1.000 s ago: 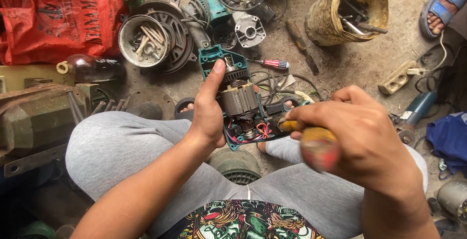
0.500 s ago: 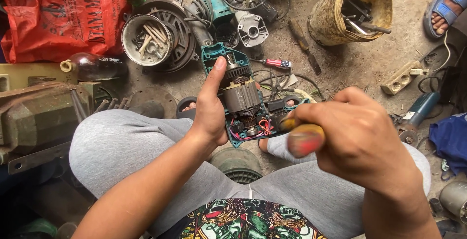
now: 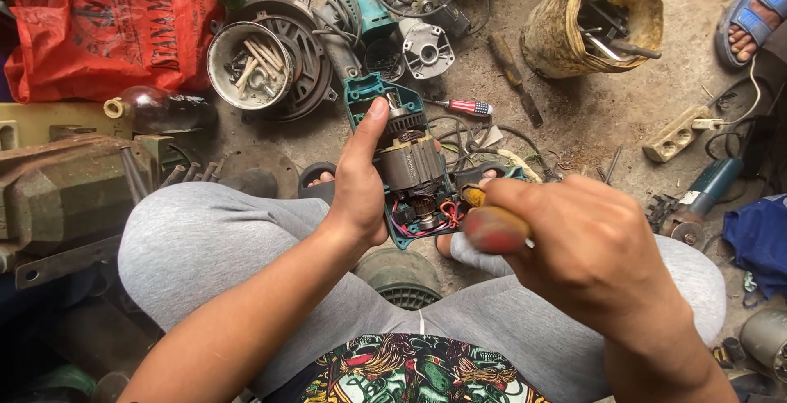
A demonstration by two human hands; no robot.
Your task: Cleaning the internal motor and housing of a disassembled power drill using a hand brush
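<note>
A rusty bench vise [image 3: 61,194] crowds the frame's nine o'clock edge, a red plastic bag [image 3: 90,26] at ten. Toward eleven lies a round tin of bolts [image 3: 246,65]. The left hand [image 3: 359,186] wraps the teal half-shell of an opened power tool [image 3: 406,169] at centre, thumb stretched toward twelve along its rim, the other fingers hidden beneath. At four o'clock of the tool the right hand [image 3: 594,247] is closed round a yellow-red screwdriver handle [image 3: 490,224]; its blade is blurred and hard to trace. Bare ground opens toward one o'clock, before a yellow bucket [image 3: 566,38]. A sandalled foot [image 3: 758,13] is cut off at two.
</note>
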